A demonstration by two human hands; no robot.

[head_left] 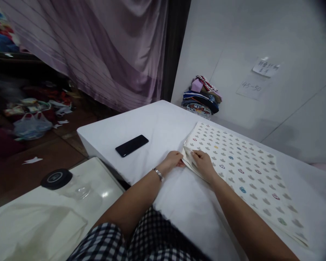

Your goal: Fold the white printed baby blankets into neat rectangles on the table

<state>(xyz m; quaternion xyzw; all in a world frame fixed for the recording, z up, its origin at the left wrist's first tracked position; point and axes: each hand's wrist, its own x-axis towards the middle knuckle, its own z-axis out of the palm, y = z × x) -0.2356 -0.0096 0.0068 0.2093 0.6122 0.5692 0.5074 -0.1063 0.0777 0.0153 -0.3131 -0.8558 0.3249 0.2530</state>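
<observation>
A cream cloth (250,170) printed with small grey, red and blue motifs lies spread over the white-covered table (157,123). At its near left corner my left hand (175,158), with a bracelet at the wrist, is closed on the cloth's edge. My right hand (204,164) pinches the same edge slightly to the right, where the fabric is lifted and folded a little, showing its plain underside. To the left of my hands a black phone (132,145) lies flat on the table.
Folded clothes (201,96) are stacked by the wall behind the table. At lower left, a white surface (108,181) bears a black round lid (56,179) and a clear container. A purple curtain (119,43) hangs behind. Plastic bags (32,125) and scraps lie on the floor.
</observation>
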